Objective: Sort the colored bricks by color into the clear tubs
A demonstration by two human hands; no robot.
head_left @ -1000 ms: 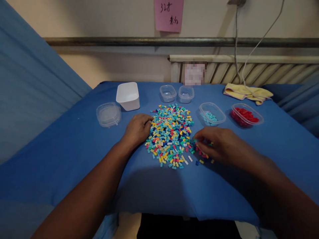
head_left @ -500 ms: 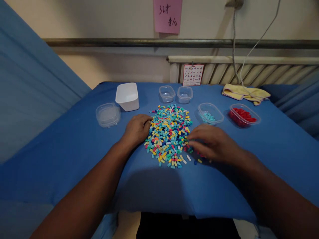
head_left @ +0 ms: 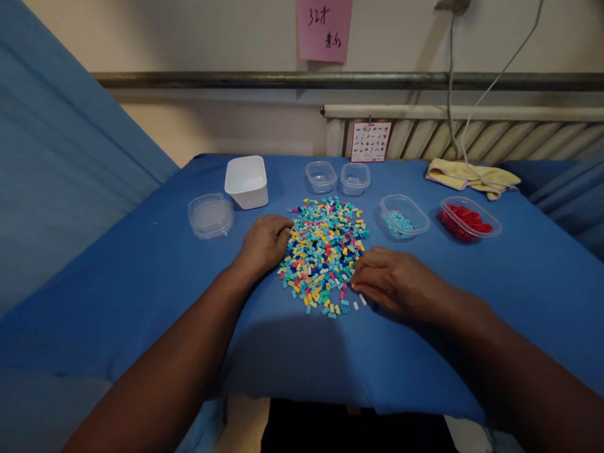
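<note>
A heap of small bricks in many colours lies on the blue cloth in the middle of the table. My left hand rests against the heap's left edge with its fingers curled under. My right hand lies palm down at the heap's lower right edge, fingers together and pressed onto the loose bricks there. What lies under either hand is hidden.
Behind the heap stand a white tub, a stack of clear lids, two clear small tubs, a clear tub with light blue bricks and one with red bricks. A yellow cloth lies at the back right.
My right hand has slid leftwards along the cloth, pushing the scattered bricks at the lower right in against the heap. My left hand has stayed at the heap's left edge.
</note>
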